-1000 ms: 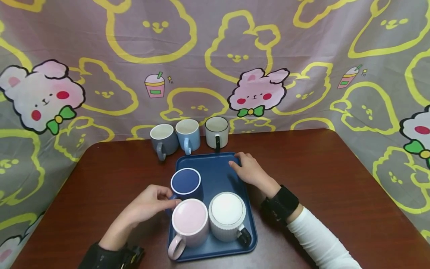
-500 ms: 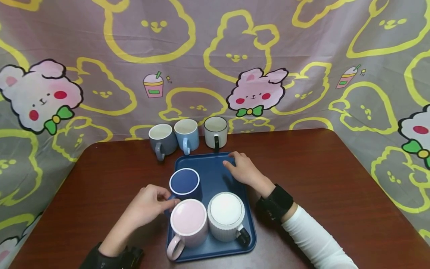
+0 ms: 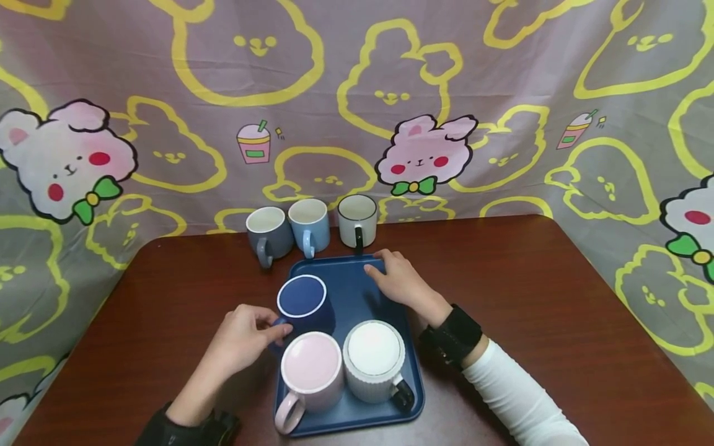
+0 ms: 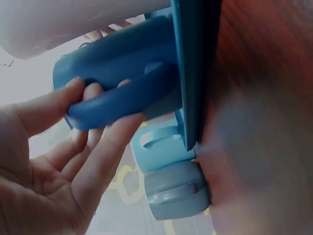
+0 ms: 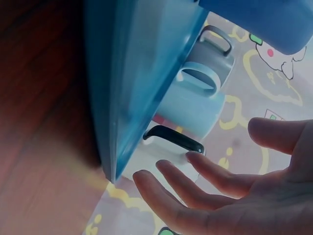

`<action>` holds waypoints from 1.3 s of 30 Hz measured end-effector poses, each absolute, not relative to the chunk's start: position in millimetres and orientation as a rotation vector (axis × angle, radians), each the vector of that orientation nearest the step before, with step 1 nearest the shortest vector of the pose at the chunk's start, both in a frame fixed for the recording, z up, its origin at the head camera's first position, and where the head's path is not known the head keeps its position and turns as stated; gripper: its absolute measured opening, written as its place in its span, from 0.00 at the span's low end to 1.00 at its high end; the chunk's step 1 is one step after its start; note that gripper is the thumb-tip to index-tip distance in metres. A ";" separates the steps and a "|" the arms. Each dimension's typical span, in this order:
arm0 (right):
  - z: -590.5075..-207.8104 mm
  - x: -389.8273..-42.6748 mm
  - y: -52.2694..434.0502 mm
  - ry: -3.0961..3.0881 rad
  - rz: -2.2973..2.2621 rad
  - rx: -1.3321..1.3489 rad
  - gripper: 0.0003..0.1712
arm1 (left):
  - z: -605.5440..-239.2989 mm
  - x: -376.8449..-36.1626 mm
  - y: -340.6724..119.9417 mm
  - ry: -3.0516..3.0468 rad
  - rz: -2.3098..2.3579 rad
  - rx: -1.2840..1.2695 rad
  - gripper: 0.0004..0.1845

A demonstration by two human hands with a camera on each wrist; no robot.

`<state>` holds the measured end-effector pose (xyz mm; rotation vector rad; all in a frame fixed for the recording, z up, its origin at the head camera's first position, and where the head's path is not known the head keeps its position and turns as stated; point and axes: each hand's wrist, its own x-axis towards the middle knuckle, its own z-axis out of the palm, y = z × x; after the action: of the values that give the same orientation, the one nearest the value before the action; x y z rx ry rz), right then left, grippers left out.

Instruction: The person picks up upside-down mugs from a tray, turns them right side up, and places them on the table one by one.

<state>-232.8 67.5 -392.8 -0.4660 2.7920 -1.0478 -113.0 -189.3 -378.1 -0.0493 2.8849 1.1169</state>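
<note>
Bunny-print cloth hangs behind a dark red-brown table (image 3: 558, 322), and a blue tray (image 3: 357, 291) sits near the middle of the tabletop, a bit toward the front edge

Left hand (image 3: 245, 337) has the handle of the navy mug (image 3: 303, 303) pinched between thumb and curled fingers (image 4: 105, 142); the left wrist view shows that grip clearly. The mug is in the tray's back left part and looks tipped a little toward the back in the head view, though I can't tell if its base is off the tray. Right hand (image 3: 396, 282) is relaxed, fingers loosely stretched, holding nothing. It's over the tray's back right corner and I can't tell if it really touches the rim

Along the tray's front edge are a pink mug (image 3: 311, 371) on the left and a white ribbed mug (image 3: 374, 359) with a black handle on the right, just about touching each other, the pink one right beside the navy one. Behind the tray, near the table's back edge, stand a grey mug (image 3: 268, 230), a light blue mug (image 3: 308, 226) and a white mug with a dark rim (image 3: 357, 221) in a row

My read: the step in hand is moving the navy mug by its handle. Next move needs a straight lift that clears the pink mug's rim, with the other hand steadying the tray so it doesn't slide
</note>
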 end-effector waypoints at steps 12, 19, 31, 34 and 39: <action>-389.8 -235.0 67.0 2.798 -1.050 -0.463 0.29 | -384.5 -121.9 -186.3 2.864 1.269 -0.191 0.11; -386.7 -232.1 64.9 2.779 -1.060 -0.469 0.30 | -382.5 -125.7 -182.0 2.766 1.488 -0.226 0.12; -379.6 -226.7 62.1 2.698 -1.085 -0.567 0.28 | -372.2 -131.6 -178.3 2.681 1.697 -0.238 0.14; -376.8 -224.4 61.8 2.696 -1.090 -0.573 0.27 | -370.0 -134.1 -177.3 2.666 1.727 -0.235 0.15; -370.8 -219.6 61.5 2.680 -1.110 -0.587 0.26 | -367.1 -137.3 -174.2 2.654 1.750 -0.232 0.15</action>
<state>-219.6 61.5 -370.8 -0.5875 2.6800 -1.1098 -137.3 -174.2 -367.1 -0.2320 2.6542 1.7499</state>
